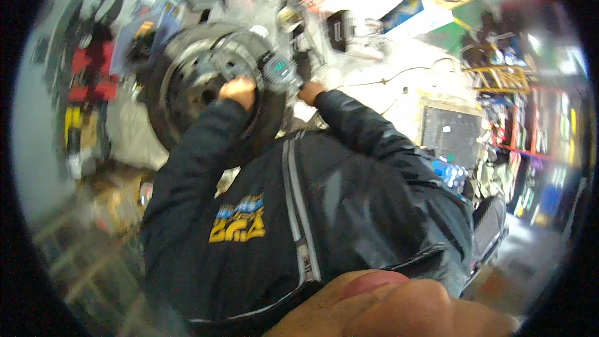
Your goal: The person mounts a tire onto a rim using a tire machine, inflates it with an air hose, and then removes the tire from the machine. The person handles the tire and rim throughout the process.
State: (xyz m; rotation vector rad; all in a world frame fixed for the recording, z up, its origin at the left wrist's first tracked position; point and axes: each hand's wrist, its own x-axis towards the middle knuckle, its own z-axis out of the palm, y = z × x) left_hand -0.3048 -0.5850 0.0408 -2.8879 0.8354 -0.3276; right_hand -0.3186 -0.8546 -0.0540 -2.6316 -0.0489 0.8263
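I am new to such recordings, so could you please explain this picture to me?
No machine here: a person works with two bare hands. The camera sits on the head and looks down; its wide lens bends straight edges. The dark jacket fills the lower middle. The left hand is at a wheel; blur hides whether it grips anything. The right hand holds a round gauge with a green display. A blue bin is left of the wheel, a dark board farther right.
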